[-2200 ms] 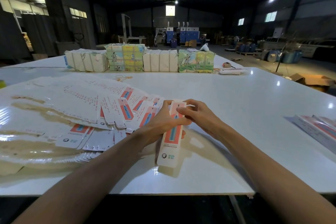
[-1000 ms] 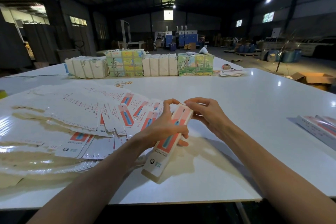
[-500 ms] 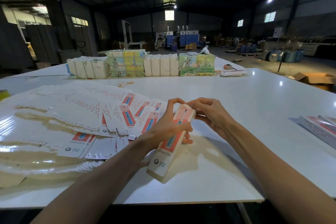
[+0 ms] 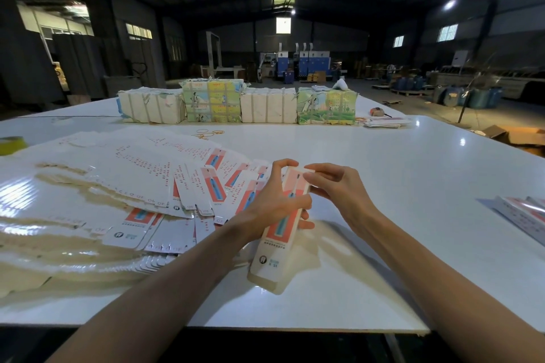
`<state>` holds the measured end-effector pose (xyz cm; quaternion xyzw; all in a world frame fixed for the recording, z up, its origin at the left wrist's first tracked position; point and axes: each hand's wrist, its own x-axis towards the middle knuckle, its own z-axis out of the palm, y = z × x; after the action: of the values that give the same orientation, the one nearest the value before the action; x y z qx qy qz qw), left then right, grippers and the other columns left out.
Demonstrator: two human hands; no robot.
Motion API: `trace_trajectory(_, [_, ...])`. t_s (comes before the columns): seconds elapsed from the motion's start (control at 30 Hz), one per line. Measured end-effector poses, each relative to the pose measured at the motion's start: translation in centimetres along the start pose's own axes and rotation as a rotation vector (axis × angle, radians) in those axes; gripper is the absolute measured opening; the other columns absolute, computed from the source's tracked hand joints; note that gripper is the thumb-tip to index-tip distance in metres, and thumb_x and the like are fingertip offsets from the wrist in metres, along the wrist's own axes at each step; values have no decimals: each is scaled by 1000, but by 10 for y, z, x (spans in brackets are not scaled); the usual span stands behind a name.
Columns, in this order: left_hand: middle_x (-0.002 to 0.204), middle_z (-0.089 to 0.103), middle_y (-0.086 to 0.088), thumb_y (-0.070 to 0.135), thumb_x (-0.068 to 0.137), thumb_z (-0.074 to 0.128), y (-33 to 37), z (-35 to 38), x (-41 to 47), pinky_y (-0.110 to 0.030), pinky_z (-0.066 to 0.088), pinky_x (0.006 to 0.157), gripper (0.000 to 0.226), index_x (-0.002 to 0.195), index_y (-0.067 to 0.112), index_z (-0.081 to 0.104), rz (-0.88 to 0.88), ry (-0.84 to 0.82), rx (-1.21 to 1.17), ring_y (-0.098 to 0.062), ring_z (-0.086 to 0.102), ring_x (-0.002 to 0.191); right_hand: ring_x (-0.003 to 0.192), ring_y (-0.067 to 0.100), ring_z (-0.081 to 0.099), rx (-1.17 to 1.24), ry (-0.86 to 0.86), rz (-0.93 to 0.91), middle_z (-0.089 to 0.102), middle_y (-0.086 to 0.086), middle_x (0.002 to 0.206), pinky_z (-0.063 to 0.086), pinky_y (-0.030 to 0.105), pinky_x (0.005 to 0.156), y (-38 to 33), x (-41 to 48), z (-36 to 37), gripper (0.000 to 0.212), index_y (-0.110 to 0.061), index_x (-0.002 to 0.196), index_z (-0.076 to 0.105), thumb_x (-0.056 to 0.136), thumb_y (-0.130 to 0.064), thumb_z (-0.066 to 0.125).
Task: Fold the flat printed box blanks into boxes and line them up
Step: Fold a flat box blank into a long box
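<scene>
Box (image 4: 272,256) has tilted above white table (image 4: 413,174); left hand (image 4: 274,205), seemingly right hand (image 4: 339,188), grip it.

Single head camera, wide-angle, looks forward-down over table (image 4: 383,186), close.

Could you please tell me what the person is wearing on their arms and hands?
Nothing is worn that shows. The left forearm and right forearm are bare, with no sleeves in view. The left hand and right hand show no gloves, rings, watch or bands.
</scene>
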<state>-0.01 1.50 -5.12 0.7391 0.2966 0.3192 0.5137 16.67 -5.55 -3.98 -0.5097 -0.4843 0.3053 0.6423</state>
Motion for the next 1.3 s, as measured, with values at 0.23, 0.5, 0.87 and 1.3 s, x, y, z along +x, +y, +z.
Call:
trace_trajectory(0.23, [112, 63, -11, 16, 75, 84, -2, 2, -1, -41, 66, 64, 75, 120, 58, 41, -24, -47, -57, -28, 79, 82, 98, 29, 79, 10, -36, 3, 82, 12, 102, 65, 37, 90, 2, 1, -4, 15, -4, 109, 80, 95, -10, 77])
trace_trajectory(0.5, [112, 64, -12, 17, 79, 86, -3, 2, 3, -39, 65, 63, 72, 121, 51, 40, -49, -29, -68, -26, 80, 81, 95, 30, 79, -14, -7, -10, 82, 12, 96, 65, 35, 88, 5, 4, -1, 9, -5, 102, 82, 96, -8, 75])
trace_trajectory(0.87, [110, 69, -10, 21, 91, 83, -6, 10, 8, -28, 63, 59, 74, 139, 46, 33, -180, 124, -157, -20, 80, 78, 92, 5, 76, -256, 28, 30, 64, -6, 124, 63, 25, 65, 16, -7, 21, 41, -26, 148, 50, 109, -35, 57])
trace_trajectory(1.3, [154, 48, -1, 62, 106, 45, -2, -18, 21, -32, 62, 88, 62, 161, 43, 23, -58, 354, -2, -19, 63, 116, 110, 22, 55, -1036, -258, -62, 48, 1, 131, 47, 39, 84, -1, -22, 20, 78, -30, 154, 30, 90, -47, 73])
